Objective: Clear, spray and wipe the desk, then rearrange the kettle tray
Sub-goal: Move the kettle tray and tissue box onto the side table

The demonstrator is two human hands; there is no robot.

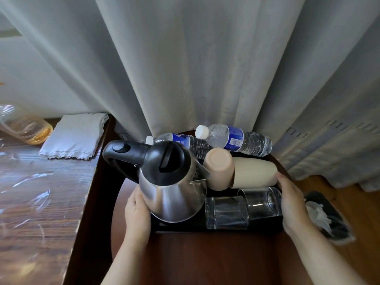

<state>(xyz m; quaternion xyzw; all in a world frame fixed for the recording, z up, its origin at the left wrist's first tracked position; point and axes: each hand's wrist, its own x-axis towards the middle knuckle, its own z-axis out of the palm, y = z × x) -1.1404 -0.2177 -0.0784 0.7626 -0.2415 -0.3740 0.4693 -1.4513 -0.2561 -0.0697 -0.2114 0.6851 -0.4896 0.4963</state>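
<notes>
A black tray [185, 228] sits on a round dark wooden table [205, 258]. It carries a steel kettle [174, 194] with a black lid and handle, two beige cups [220, 169], two upturned clear glasses [226, 212] and two water bottles [234, 139] at the back. My left hand [137, 212] grips the tray's left end beside the kettle. My right hand [292, 204] grips the tray's right end next to the glasses. To the left stands the desk [41, 198], its wood top streaked with wet smears.
A folded white cloth [74, 136] and a clear spray bottle of yellow liquid [26, 126] lie at the desk's back. Grey curtains [195, 68] hang right behind the tray. A black bin [329, 219] with crumpled paper stands on the floor at the right.
</notes>
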